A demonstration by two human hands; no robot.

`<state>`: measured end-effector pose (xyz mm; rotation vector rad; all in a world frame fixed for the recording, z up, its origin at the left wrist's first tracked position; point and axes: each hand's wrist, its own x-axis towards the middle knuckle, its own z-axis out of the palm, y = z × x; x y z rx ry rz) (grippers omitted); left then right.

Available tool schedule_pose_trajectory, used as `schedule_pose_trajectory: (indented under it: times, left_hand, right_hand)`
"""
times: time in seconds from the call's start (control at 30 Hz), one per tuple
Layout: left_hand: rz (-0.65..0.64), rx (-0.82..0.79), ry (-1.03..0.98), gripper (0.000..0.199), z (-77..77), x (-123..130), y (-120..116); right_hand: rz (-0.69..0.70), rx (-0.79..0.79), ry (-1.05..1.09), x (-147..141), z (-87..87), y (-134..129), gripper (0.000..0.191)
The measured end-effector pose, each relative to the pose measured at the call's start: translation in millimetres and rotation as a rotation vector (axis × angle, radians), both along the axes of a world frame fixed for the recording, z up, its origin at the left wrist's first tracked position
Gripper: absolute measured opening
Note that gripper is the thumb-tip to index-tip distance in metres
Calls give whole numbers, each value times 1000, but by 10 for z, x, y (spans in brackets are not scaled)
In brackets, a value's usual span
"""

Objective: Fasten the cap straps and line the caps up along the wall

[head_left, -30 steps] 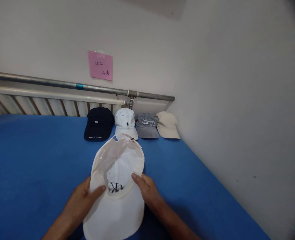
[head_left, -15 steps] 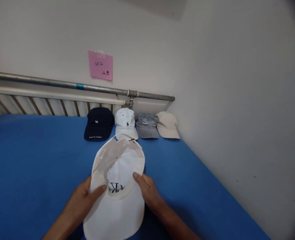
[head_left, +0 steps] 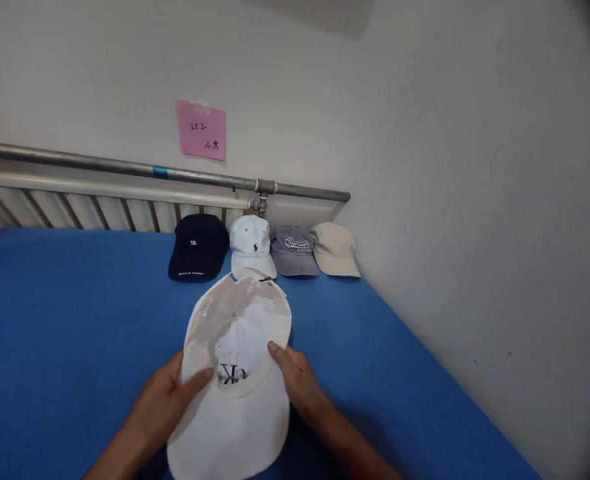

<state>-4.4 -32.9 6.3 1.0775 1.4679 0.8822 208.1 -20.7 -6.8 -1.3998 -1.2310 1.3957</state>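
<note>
Between my two hands is a white baseball cap [head_left: 235,427], its hollow inside turned up toward me and its brim pointing down at me. Dark letters show mirrored on the inside of its front, and a strap arches over the opening at its far end. My left hand [head_left: 167,393] grips the cap's left edge, thumb on top near the brim seam. On the right edge, my right hand [head_left: 297,380] holds on with its thumb over the sweatband. The other fingers of both hands are hidden beneath the cap.
Along the far side of the blue-covered surface [head_left: 75,333] stand a black cap [head_left: 201,237], a pale cap [head_left: 249,237], a grey cap [head_left: 293,250] and a beige cap [head_left: 335,247] in a row. Behind them run a metal pipe [head_left: 215,179] and a radiator [head_left: 89,210]. A wall [head_left: 475,233] rises at right.
The white cap and my right hand have shifted very slightly to the right. My grip is the same, and the row of caps has not moved.
</note>
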Motion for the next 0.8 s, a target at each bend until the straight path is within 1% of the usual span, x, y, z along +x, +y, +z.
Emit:
schedule_pose_trajectory:
  times: [0.13,0.2,0.23,0.3,0.37,0.4,0.47,0.53,0.6,0.63,0.73,0.8]
  left_hand:
    - [30,75,145,44,8,-16,9]
    - [27,128,226,40,1,-33,19]
    - [20,151,234,40,-6,-41,24]
    - [18,183,182,46,-18,-48,29]
    - [32,199,134,58,-25,-40,23]
    - [37,211,148,62,-27,-32,15]
    - [35,293,230,61,-36,-11,-8]
    - [-21,421,304,54,-66,6,-34]
    - [-97,506,364,47,-125,10,-53]
    - [-135,514,394,46,-162,7,-59]
    - [-253,462,470,51,-263,-17,-61]
    - [-339,432,490,56,-292,-33,-57]
  right_hand:
    - [-12,13,3,4,-32,-5,57]
    - [-32,13,-10,7,-42,-7,57]
    - [-45,15,-10,9,-44,-7,57]
    - [-69,24,14,15,-40,-5,56]
    - [-95,31,59,23,-27,-1,55]
    - [-111,30,81,27,-19,3,54]
    - [-140,25,123,35,-9,13,54]
    - [-178,26,163,46,-14,30,53]
    - [-222,41,183,61,-31,50,52]
    - [-244,48,184,70,-41,61,51]
    - [-300,54,181,100,-61,89,51]
    - [-317,52,200,120,-62,101,50]
